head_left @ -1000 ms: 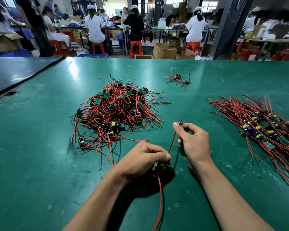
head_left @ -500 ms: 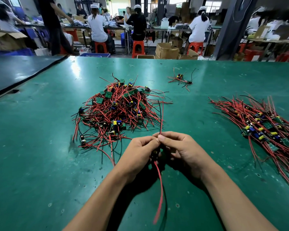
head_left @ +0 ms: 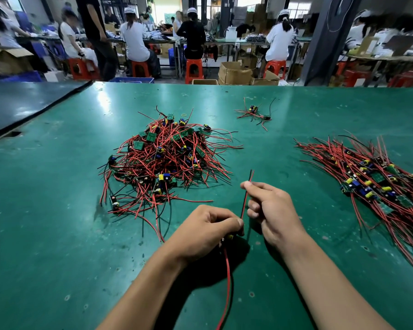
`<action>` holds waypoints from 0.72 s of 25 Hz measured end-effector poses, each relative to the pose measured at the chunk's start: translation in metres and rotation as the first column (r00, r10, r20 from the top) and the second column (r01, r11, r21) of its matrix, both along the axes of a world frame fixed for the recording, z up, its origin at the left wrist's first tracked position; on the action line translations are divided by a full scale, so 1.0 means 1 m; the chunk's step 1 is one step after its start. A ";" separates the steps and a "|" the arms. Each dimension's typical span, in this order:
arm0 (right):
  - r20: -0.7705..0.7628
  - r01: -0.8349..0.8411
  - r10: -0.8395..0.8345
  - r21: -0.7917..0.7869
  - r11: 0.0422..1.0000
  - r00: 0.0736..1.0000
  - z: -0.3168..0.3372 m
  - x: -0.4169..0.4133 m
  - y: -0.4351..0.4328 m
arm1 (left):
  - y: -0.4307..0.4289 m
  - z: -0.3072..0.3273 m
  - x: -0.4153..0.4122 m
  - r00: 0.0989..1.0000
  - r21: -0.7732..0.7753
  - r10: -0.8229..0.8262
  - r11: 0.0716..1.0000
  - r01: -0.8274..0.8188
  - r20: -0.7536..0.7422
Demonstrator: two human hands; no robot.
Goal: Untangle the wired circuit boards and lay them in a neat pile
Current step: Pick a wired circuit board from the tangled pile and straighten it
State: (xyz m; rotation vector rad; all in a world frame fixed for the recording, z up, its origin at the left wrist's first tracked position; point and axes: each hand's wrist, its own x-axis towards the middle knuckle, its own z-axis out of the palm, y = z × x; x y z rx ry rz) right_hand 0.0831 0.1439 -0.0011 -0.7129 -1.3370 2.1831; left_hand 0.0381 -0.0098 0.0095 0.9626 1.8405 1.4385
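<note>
Between the hands: one board, mostly hidden under curled fingers; only a yellow part shows
Left hand: fingers closed round the board, low over the table; contact with it cannot be told
Right hand: thumb and forefinger pinch the upper leads near their free end; other fingers loosely curled
Upper leads: red and black pair, straight from board to pinch, tips projecting beyond it
Lower leads: trail toward the person, past the frame edge
Long axis: near to far, leaning slightly right at the far end
Tangle: ahead and left, nearer the left hand
Pile: to the right, well apart; its wires slant far-left to near-right
Nearer hand: right
Judgement: piece looks free of the tangle; laying it calls for a carry rightward and a turn onto the pile's slant
</note>
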 end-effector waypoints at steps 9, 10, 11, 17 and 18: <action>-0.180 -0.129 0.033 -0.551 0.824 0.983 0.016 0.009 0.016 | 0.003 -0.006 -0.002 0.998 -0.016 -0.007 1.000 0.006 -0.057; -0.186 -0.130 0.034 -0.530 0.838 0.982 0.015 0.008 0.016 | 0.004 -0.007 -0.001 0.998 -0.006 0.024 1.000 -0.025 -0.052; -0.165 -0.111 0.038 -0.463 0.879 0.986 0.014 0.008 0.016 | 0.005 -0.007 -0.001 0.997 0.011 0.072 0.997 -0.072 -0.033; 0.198 -0.253 0.164 0.613 0.749 0.966 -0.003 0.011 -0.006 | 0.007 0.005 -0.012 0.745 0.193 0.396 0.801 -0.566 0.537; 0.245 -0.345 0.244 0.639 0.687 0.938 -0.004 0.012 -0.013 | 0.005 0.009 -0.015 0.700 0.210 0.380 0.772 -0.600 0.604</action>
